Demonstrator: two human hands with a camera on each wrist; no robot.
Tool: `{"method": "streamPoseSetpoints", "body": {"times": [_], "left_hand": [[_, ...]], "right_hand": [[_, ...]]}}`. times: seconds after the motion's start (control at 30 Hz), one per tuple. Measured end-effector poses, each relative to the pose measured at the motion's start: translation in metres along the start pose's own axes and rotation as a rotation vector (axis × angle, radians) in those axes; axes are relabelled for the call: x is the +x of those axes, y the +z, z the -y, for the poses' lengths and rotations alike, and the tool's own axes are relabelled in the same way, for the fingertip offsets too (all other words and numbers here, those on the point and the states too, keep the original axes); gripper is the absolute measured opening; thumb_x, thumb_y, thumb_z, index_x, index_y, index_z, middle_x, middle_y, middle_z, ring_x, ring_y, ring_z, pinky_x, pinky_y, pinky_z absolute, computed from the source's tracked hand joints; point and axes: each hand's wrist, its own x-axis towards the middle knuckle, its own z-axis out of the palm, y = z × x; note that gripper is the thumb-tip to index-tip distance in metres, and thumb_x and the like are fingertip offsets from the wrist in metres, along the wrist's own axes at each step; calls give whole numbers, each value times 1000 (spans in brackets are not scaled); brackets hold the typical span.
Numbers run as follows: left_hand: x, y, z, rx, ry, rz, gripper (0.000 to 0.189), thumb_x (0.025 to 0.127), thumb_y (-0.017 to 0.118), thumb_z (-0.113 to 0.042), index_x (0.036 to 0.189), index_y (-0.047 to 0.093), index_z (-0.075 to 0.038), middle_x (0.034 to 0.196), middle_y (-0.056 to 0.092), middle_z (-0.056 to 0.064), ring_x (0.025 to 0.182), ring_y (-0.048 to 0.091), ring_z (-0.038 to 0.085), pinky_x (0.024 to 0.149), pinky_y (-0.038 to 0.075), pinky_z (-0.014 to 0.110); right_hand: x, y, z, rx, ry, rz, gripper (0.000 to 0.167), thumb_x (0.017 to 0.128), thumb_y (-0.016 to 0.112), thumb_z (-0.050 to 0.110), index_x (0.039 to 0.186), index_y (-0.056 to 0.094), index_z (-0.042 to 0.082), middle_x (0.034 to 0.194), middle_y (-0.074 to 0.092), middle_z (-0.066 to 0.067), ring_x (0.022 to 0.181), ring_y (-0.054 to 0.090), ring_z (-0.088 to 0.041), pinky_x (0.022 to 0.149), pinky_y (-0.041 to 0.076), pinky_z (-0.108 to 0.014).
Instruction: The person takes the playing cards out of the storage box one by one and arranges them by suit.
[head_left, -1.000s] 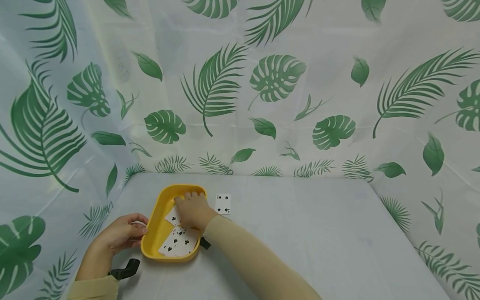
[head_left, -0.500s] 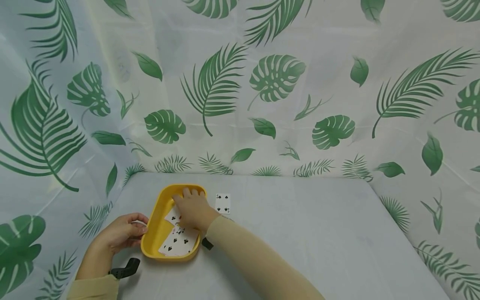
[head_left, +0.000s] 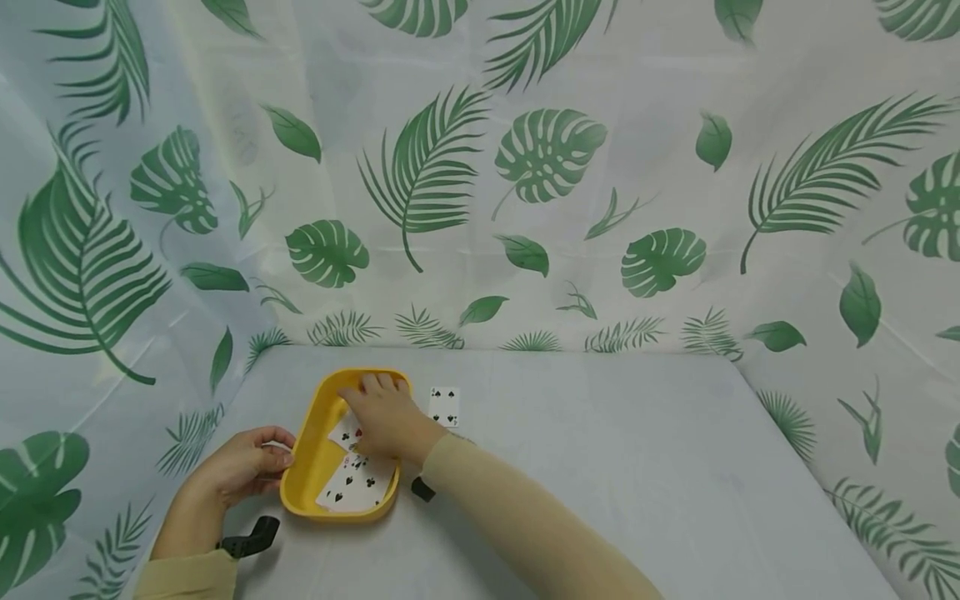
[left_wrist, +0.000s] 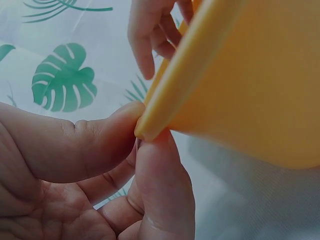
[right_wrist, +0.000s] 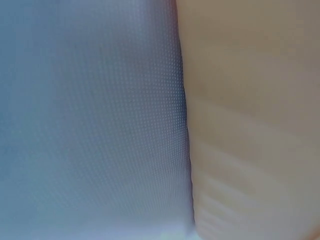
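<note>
A yellow plastic tray (head_left: 300, 467) with rounded corners stands at the left of the table. My left hand (head_left: 243, 465) pinches its left rim between thumb and fingers; the left wrist view shows the pinch on the yellow rim (left_wrist: 165, 107) closely. Over the tray's right side, my right hand (head_left: 386, 421) reaches in with its fingertips down behind the far part. Whether it grips a card I cannot tell. Several playing cards (head_left: 352, 492) lie face up at the tray's near end, and another card (head_left: 342, 433) shows left of the right hand.
Just right of the tray, a four of spades (head_left: 444, 407) lies face up on the white table (head_left: 600, 467). Leaf-printed curtains (head_left: 555, 158) surround the table at the back and sides. The right wrist view holds only the beige sleeve (right_wrist: 250, 125) and pale cloth.
My right hand has shifted slightly within the tray, its thumb spreading a little left, and the right forearm has moved slightly right. The left hand keeps its pinch on the tray.
</note>
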Motion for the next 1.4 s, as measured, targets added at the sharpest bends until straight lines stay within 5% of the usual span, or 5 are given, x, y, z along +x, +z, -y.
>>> {"method": "streamPoseSetpoints", "body": {"times": [0.43,0.97,1.4], "left_hand": [[5,-1,0,7,-33,-13,30,98,69,0,126,57,1,91,69,8,73,67,21,69,62,31],[4,-1,0,10,-24,-5,32,99,69,-2,128,57,3,91,68,8,74,66,21,69,62,31],[0,-5,3,21,43,53,30,100,68,-3,126,56,5,93,70,8,76,68,20,68,62,30]], "right_hand": [[-14,-12,-4,160,-16,-28,94,86,87,49,165,37,38,161,45,-1,148,40,-26,125,35,-50],[-50,-23,-26,326,29,-72,92,86,86,45,164,39,40,158,47,-3,140,44,-24,120,43,-49],[-75,-22,-57,441,96,-108,89,86,84,34,163,42,34,161,45,-4,146,41,-26,122,40,-57]]}}
